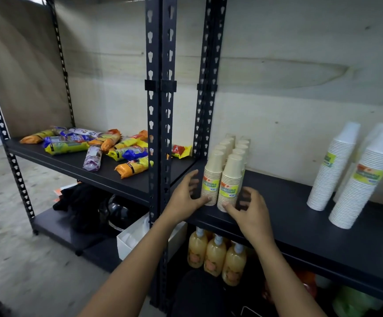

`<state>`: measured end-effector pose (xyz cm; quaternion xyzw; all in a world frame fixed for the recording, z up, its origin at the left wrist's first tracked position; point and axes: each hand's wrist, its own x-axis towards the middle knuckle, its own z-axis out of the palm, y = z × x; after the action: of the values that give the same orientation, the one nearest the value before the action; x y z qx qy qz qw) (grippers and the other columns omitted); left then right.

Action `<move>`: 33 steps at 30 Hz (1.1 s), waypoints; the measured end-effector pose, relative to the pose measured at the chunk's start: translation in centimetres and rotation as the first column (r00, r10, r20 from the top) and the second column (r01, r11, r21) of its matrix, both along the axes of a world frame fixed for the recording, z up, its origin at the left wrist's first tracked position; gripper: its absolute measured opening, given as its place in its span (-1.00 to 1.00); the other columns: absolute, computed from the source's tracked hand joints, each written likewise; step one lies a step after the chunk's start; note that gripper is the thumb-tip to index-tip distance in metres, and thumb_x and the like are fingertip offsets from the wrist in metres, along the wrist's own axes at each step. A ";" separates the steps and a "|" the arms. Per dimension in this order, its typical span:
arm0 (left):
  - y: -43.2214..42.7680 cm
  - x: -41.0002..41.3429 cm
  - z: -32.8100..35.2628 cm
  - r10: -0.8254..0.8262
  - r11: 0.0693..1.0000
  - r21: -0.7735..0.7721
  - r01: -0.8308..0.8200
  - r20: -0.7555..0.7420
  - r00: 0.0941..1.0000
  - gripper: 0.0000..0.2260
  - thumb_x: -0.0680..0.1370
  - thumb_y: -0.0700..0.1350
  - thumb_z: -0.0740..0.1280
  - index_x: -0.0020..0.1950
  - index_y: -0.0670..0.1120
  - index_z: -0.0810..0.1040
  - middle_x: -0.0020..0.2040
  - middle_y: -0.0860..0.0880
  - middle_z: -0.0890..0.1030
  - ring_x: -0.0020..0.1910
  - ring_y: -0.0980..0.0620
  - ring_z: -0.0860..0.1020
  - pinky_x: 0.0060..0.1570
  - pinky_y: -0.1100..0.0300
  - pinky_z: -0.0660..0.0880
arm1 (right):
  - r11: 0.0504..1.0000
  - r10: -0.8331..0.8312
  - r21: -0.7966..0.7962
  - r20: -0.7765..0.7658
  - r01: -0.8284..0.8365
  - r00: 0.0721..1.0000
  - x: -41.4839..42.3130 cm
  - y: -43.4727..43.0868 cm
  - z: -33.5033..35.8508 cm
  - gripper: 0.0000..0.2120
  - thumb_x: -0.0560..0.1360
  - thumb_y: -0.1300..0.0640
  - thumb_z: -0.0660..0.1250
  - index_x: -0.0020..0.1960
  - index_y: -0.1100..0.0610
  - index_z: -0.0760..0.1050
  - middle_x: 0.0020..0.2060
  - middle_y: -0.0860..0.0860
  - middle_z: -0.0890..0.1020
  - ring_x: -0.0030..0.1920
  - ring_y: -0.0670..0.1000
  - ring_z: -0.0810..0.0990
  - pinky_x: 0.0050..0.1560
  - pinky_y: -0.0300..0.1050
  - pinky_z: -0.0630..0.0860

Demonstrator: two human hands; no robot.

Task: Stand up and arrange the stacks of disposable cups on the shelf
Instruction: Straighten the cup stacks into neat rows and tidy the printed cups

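Forearms: both bare, coming up from the bottom edge to the front of the right-hand shelf.
Left hand [183,197]: fingers spread and loosely curved, thumb tip on the base of the front-left tan stack; the fingers are not wrapped around it.
Right hand [251,216]: thumb tip on the base of the front-right tan stack, fingers bent just beside its right side, no clamp visible.
Hands together: apart, one on each side of the front pair.
Tan cups [222,177]: upright, mouths down, in 2 rows running from the shelf's front-left corner back toward the wall panel; the 2 front stacks carry yellow labels.
White cups [332,170]: taller stacks, well apart to the right, appearing tilted; more at the frame's right edge, cut off.
Shelf board [300,216]: flat, matte black.
Posts [160,110]: dark slotted metal uprights, 2 racks side by side.
Back panel [300,65]: pale plywood with knots.
Left rack: snack packets [89,147] lying jumbled on its black board.
Below: juice bottles [215,255] in a row; white box [131,239] and dark items, unclear.
Floor [14,225]: grey, speckled, blurred.
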<state>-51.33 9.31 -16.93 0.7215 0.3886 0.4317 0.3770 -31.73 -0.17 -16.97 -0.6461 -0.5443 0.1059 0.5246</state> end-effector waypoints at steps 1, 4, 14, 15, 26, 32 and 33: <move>-0.5 0.2 0.2 0.045 0.998 0.036 -0.046 0.035 0.998 -0.21 0.46 0.03 0.57 0.59 0.09 0.25 0.42 0.05 0.48 0.43 0.13 0.45 0.44 0.08 0.42 | 1.000 0.010 0.009 -0.022 -0.010 1.000 0.4 -0.4 0.3 -0.31 0.39 -0.08 0.59 0.41 0.01 0.39 0.24 -0.09 0.45 0.16 -0.13 0.55 -0.05 -0.31 0.53; -2.6 1.0 2.0 0.180 0.948 0.224 -0.224 0.202 0.963 -0.42 0.54 0.04 0.50 0.51 0.05 0.37 0.33 0.08 0.50 0.35 0.22 0.47 0.39 0.16 0.44 | 0.992 -0.008 0.124 -0.062 0.016 0.998 2.2 -2.4 0.9 -0.47 0.45 -0.03 0.55 0.35 0.02 0.47 0.22 -0.10 0.50 0.21 -0.15 0.55 0.01 -0.26 0.59; -10.7 10.9 11.7 -0.113 0.915 0.400 -0.058 0.391 0.913 -0.73 0.59 -0.21 0.43 0.28 -0.06 0.53 0.08 -0.01 0.61 0.06 0.09 0.62 0.05 0.25 0.59 | 0.841 -0.379 0.401 -0.047 0.364 0.924 12.6 -9.7 5.5 -0.77 0.51 0.09 0.46 0.15 0.09 0.58 0.07 -0.02 0.58 0.11 0.00 0.53 0.07 0.00 0.59; -11.2 12.3 12.3 -0.153 0.922 0.387 -0.019 0.409 0.900 -0.73 0.59 -0.22 0.43 0.28 -0.07 0.53 0.08 -0.01 0.62 0.05 0.10 0.63 0.03 0.27 0.58 | 0.824 -0.415 0.406 -0.042 0.395 0.909 14.0 -10.2 5.6 -0.76 0.51 0.10 0.46 0.15 0.09 0.58 0.08 -0.03 0.57 0.13 0.04 0.51 0.09 0.06 0.58; -7.1 27.2 8.4 -0.334 0.928 0.210 0.309 0.098 0.937 -0.79 0.59 -0.04 0.45 0.20 0.00 0.56 0.14 0.07 0.65 0.03 0.25 0.63 -0.03 0.43 0.51 | 0.919 -0.378 0.110 -0.027 0.379 0.925 24.6 -9.8 3.7 -0.37 0.50 0.03 0.47 0.49 -0.02 0.31 0.32 -0.08 0.39 0.35 -0.02 0.42 0.40 0.15 0.44; -2.6 31.6 4.7 -0.223 0.970 0.103 0.220 0.013 0.975 -0.54 0.54 -0.04 0.49 0.41 -0.03 0.46 0.31 0.00 0.54 0.15 0.18 0.59 0.13 0.26 0.53 | 0.943 -0.321 0.066 -0.091 0.327 0.943 26.1 -8.4 3.2 -0.32 0.48 0.02 0.50 0.52 -0.04 0.30 0.32 -0.07 0.40 0.30 -0.08 0.47 0.34 -0.05 0.48; -2.1 32.1 4.2 -0.212 0.974 0.082 0.211 0.002 0.977 -0.48 0.54 -0.04 0.49 0.45 -0.02 0.42 0.33 0.00 0.52 0.19 0.13 0.58 0.20 0.17 0.53 | 0.946 -0.312 0.053 -0.102 0.318 0.945 26.2 -8.2 3.0 -0.32 0.48 0.03 0.49 0.52 -0.04 0.30 0.33 -0.06 0.41 0.29 -0.08 0.48 0.31 -0.09 0.48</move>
<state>-19.26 7.19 -12.74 0.7710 0.2898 0.4084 0.3934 -5.54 -8.41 -13.95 -0.7007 -0.4125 0.0315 0.5813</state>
